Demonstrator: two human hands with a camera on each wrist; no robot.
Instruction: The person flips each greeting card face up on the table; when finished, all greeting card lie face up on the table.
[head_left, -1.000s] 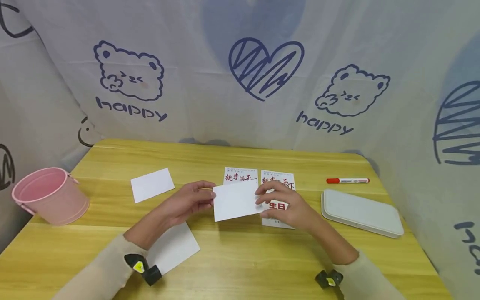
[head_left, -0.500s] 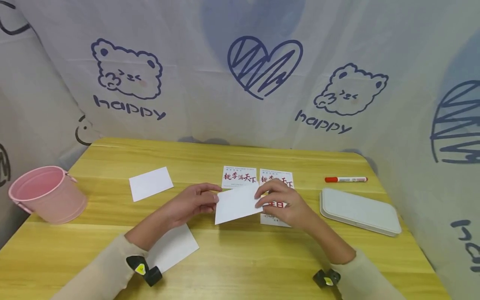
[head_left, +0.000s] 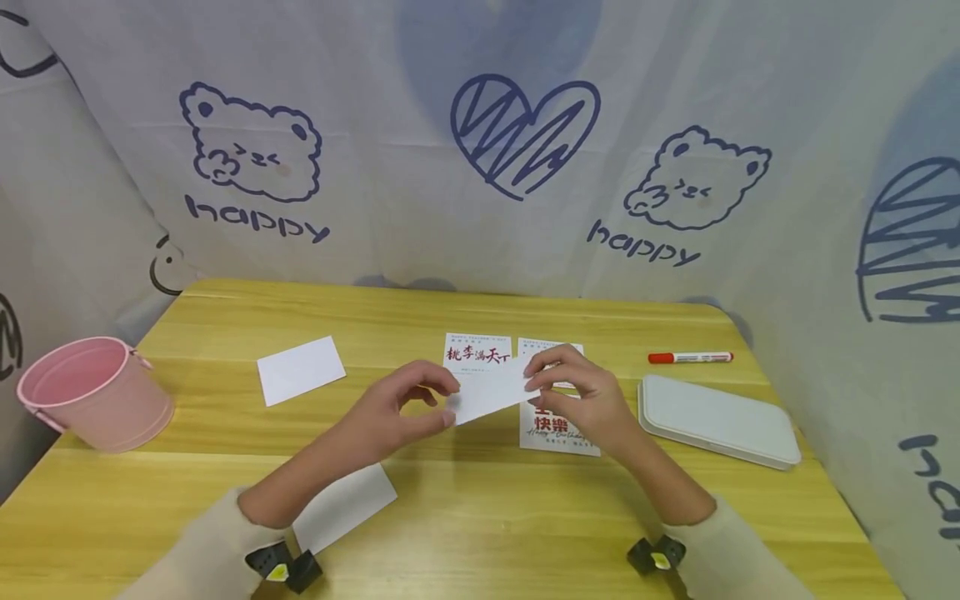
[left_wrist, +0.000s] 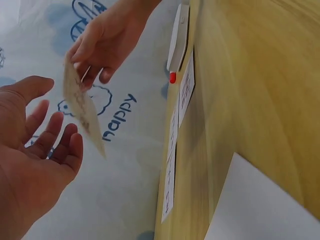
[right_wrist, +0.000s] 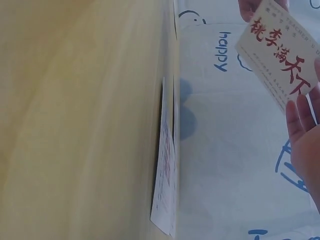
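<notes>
My right hand (head_left: 585, 396) pinches a small card (head_left: 487, 393) by its right end, above the table. The card's blank white back faces me; red Chinese characters show on its other side, on the card (right_wrist: 280, 57) in the right wrist view. My left hand (head_left: 401, 408) is at the card's left end, and in the left wrist view its fingers (left_wrist: 47, 135) are spread and loosely bent, apart from the card. Below lie a card with red lettering (head_left: 477, 352), a second one (head_left: 551, 343) partly covered, and a birthday card (head_left: 558, 435) partly behind my right hand.
Blank white cards lie at the left (head_left: 302, 371) and under my left forearm, the latter card (head_left: 345, 504) partly hidden. A pink bucket (head_left: 97, 400) stands at the left edge. On the right are a red-capped marker (head_left: 690, 357) and a white case (head_left: 716, 421).
The held card has shifted slightly right and tilted flatter. My left hand has spread its thumb and fingers wider, coming off the card. The right hand keeps its grip.
</notes>
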